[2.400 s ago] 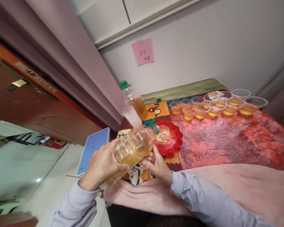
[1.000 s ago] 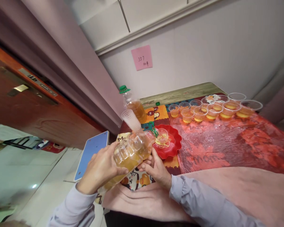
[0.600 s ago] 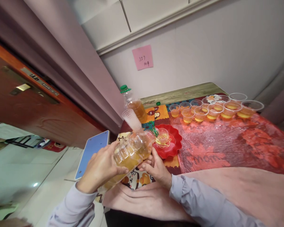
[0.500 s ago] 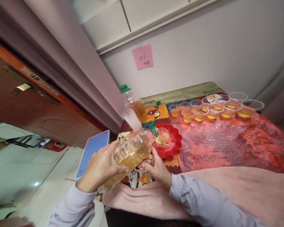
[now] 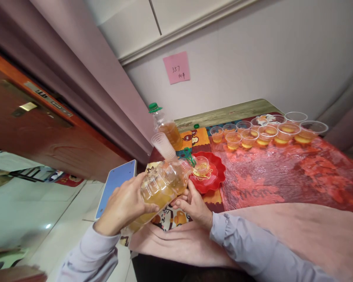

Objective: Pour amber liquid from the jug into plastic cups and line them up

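Observation:
My left hand (image 5: 122, 205) is wrapped round the body of a large clear plastic bottle (image 5: 161, 186) of yellow-amber drink. The bottle lies tilted, its mouth over a clear plastic cup (image 5: 200, 166) with some bubbly liquid in it. That cup stands on a red scalloped plate (image 5: 216, 182). My right hand (image 5: 195, 205) supports the bottle from below near its shoulder, fingers curled against it. A green cap ring and strap (image 5: 189, 156) sit by the bottle's mouth. Just behind the bottle leans a stack of clear cups (image 5: 164, 145).
A second bottle (image 5: 169, 131) with a green cap stands behind. Several cups of amber drink (image 5: 267, 135) line the table's far right. A loose green cap (image 5: 196, 126) lies near the back edge. A blue board (image 5: 116, 188) is left of the table; a pink cloth (image 5: 267, 231) covers the front.
The liquid in the cup on the plate looks slightly higher and more bubbly. Both hands keep their hold on the tilted bottle; the view has shifted a little.

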A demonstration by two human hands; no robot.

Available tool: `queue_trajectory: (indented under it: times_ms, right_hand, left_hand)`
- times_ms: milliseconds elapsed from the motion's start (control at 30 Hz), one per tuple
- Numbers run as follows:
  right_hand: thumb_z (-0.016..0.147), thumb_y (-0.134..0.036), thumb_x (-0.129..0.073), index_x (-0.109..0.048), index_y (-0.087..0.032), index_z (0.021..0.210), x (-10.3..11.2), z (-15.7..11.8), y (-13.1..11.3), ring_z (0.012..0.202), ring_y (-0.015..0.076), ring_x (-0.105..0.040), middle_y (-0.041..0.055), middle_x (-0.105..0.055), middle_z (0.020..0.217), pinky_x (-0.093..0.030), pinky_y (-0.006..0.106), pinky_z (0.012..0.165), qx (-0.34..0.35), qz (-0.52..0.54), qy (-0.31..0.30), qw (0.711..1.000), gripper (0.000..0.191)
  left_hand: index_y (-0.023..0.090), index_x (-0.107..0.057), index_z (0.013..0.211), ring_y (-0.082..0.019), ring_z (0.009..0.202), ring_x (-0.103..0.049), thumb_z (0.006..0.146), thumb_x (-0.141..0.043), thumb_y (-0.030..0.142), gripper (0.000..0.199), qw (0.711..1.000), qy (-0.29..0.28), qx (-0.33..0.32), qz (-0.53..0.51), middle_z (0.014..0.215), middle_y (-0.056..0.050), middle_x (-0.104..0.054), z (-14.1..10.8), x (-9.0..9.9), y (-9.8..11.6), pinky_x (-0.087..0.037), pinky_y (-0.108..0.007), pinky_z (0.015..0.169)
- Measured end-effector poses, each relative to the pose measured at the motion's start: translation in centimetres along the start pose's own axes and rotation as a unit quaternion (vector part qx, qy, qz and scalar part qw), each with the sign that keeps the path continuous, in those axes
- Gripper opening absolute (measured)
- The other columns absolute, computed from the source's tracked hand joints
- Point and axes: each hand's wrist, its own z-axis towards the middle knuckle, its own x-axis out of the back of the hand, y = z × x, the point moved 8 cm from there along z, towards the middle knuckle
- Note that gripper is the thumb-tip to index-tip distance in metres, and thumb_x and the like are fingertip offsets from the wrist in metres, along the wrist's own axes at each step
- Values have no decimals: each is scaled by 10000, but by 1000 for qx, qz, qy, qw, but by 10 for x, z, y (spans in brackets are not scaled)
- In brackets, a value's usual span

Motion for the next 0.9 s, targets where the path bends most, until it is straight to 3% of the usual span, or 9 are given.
queue_trajectory:
  times_ms: [267, 467, 600, 900]
  right_hand:
    - [783, -534, -926, -204, -296, 1591, 2, 1, 1, 947, 204, -750, 76, -718, 1178, -644, 377, 835, 0, -5, 3, 1000, 1109]
    - [792, -520, -924, -211, -301, 1579, -1, -1, -2, 953, 199, -753, 72, -718, 1191, -638, 372, 841, 0, 7, 2, 1000, 1085]
    - [801, -508, -921, -232, -303, 1561, -2, -1, -4, 958, 200, -756, 77, -717, 1197, -638, 370, 845, 1, 11, -3, 1000, 1046]
    - [789, -516, -928, -243, -310, 1567, -2, -1, -4, 940, 187, -746, 54, -714, 1162, -636, 360, 842, -5, 9, 5, 1000, 1057]
  left_hand:
    - [185, -525, 1534, -408, 1374, -632, 612, -875, 452, 1022, 1000, -18, 24, 3, 1462, -184, -682, -4, 5, 5, -500, -512, 1117]
    - [224, -549, 1512, -416, 1387, -622, 602, -878, 443, 992, 1000, -11, 11, -2, 1529, -158, -644, -3, 3, 3, -488, -521, 1134]
    - [293, -605, 1456, -411, 1303, -683, 578, -902, 469, 943, 1000, 5, -1, -23, 1427, -130, -719, -1, 5, 2, -543, -503, 1048]
    - [291, -636, 1415, -410, 1240, -711, 544, -920, 471, 933, 999, 17, -3, -49, 1363, -134, -748, 0, 5, -2, -558, -486, 993]
